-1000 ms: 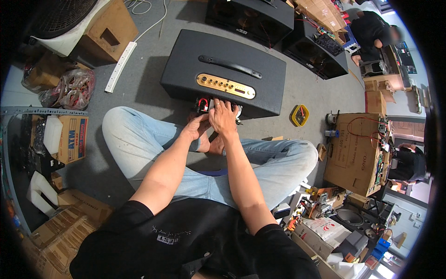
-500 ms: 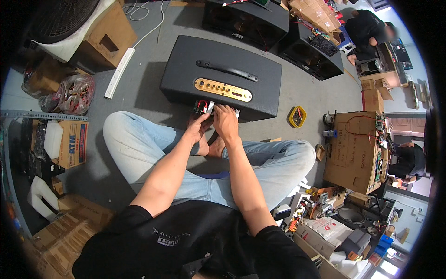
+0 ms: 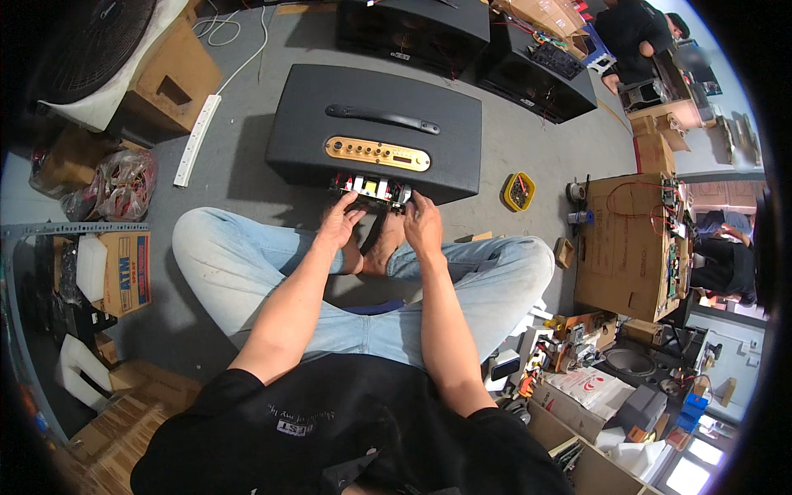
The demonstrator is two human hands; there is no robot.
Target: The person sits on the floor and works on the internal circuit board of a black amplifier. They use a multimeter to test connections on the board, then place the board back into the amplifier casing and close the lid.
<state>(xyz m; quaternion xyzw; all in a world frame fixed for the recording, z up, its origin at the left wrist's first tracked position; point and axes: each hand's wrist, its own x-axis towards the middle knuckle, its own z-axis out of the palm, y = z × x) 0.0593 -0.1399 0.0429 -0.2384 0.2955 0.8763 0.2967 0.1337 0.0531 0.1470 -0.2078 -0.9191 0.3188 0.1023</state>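
In front of my crossed legs stands a black speaker cabinet (image 3: 375, 99) with a strap handle (image 3: 384, 119) and a gold control panel (image 3: 377, 153) on top. At its near side I hold a circuit board (image 3: 371, 189) carrying metal heat sinks and a yellow component. My left hand (image 3: 337, 221) grips the board's left part, thumb on the near edge. My right hand (image 3: 423, 223) pinches its right end. The fingertips are partly hidden under and behind the board. Whether the board touches the cabinet, I cannot tell.
A yellow tray (image 3: 519, 191) of small parts sits right of the cabinet. A white power strip (image 3: 198, 140) lies at left. More black cabinets (image 3: 412, 33) stand behind. Cardboard boxes (image 3: 623, 247) and loose parts crowd the right; a co-worker (image 3: 634, 37) sits far right.
My right hand has moved from the top of the board to its right end, uncovering the components. The board now lies more level between both hands. The view has shifted slightly.
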